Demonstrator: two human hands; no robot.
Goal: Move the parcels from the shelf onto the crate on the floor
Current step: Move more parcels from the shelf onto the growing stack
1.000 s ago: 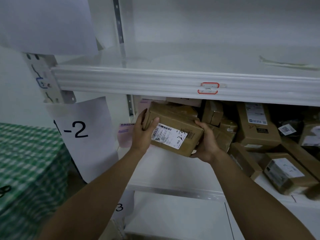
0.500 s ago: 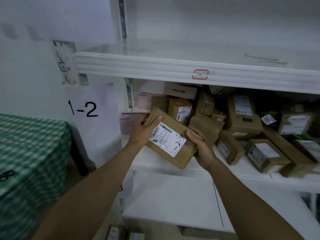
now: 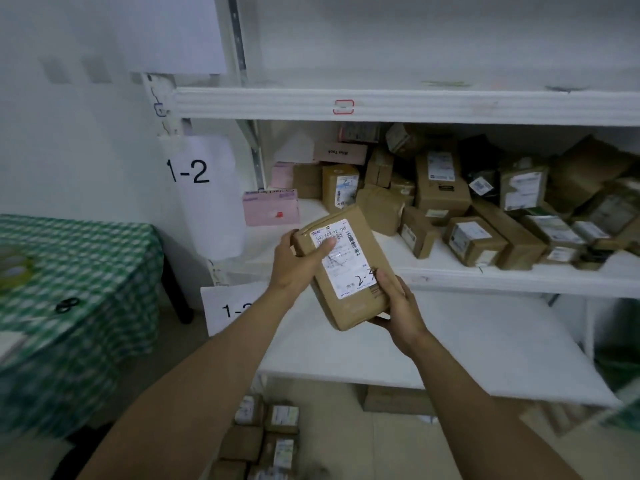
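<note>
A white shelf [image 3: 519, 280] is stacked with brown parcels [image 3: 440, 188] at its right. A green-checked table [image 3: 69, 271] is seen at left. One labelled parcel [image 3: 346, 271] is held in front of the shelf, gripped at its top by the left hand [image 3: 294, 268] and underneath by the right hand [image 3: 398, 306].
</note>
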